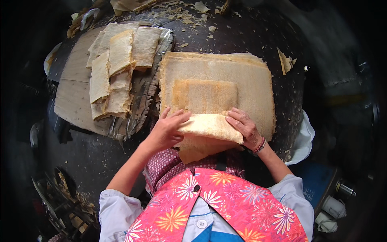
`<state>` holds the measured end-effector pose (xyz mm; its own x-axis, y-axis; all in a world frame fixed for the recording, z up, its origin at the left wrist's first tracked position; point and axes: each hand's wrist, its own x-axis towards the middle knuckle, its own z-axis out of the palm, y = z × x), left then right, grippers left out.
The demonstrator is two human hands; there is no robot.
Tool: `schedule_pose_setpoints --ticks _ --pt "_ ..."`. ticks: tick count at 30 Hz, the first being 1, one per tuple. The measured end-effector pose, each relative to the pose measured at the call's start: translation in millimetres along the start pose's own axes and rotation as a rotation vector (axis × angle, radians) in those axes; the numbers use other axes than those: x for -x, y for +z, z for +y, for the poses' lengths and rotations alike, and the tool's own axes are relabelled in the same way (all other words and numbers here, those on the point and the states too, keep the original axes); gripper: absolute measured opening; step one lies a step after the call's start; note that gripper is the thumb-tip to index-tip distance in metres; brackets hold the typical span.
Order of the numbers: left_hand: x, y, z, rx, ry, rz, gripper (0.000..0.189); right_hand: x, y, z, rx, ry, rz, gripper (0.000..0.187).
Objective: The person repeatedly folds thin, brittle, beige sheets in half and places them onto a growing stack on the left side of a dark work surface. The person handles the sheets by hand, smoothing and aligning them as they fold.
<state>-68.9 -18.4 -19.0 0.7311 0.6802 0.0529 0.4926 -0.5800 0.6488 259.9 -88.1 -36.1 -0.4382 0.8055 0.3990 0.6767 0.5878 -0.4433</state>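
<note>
A stack of large, rough tan sheets [257, 90] lies in front of me. On it rests a smaller orange-tan piece [208, 93] of similar sheet. Just below that piece, a pale folded sheet [211, 125] is raised between my hands. My left hand [167, 130] has its fingers over the left end, with the thumb lower down. At the opposite end, my right hand [245, 127] grips the fold with its fingertips on top. Beneath the fold, a loose tan flap [196, 151] hangs over the stack's near edge towards my lap.
To the left, several folded tan pieces [121, 51] overlap on a worn wooden board [75, 87]. Flakes [187, 21] litter the far part of the dark table [242, 36]. A torn scrap [284, 62] lies at right, above a white plastic bag [304, 139] by the edge.
</note>
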Motion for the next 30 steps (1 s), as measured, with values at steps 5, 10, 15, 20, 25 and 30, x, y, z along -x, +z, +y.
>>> schedule_pose_setpoints --ticks 5,10,15,20,25,30 --pt "-38.9 -18.1 -45.3 0.763 -0.276 -0.003 0.049 -23.2 -4.9 21.4 -0.335 0.239 -0.046 0.023" --pt "-91.9 -26.0 -17.8 -0.262 -0.44 0.308 0.061 -54.5 12.9 67.4 -0.811 0.796 -0.011 0.035" --pt "-94.1 48.4 -32.3 -0.555 -0.161 0.273 0.087 -58.9 13.8 52.1 -0.277 0.954 -0.095 0.058" --pt "-94.9 62.7 -47.6 -0.491 -0.193 0.291 0.087 -77.6 24.2 29.9 0.458 0.387 0.072 0.094" --pt "-99.0 30.9 -35.2 -0.283 -0.227 0.079 0.089 -71.8 61.0 54.1 0.528 0.43 -0.046 0.09" --pt "-57.1 31.8 -11.1 1.386 -0.346 0.846 0.092 -25.3 67.0 37.1 0.349 0.64 0.247 0.069"
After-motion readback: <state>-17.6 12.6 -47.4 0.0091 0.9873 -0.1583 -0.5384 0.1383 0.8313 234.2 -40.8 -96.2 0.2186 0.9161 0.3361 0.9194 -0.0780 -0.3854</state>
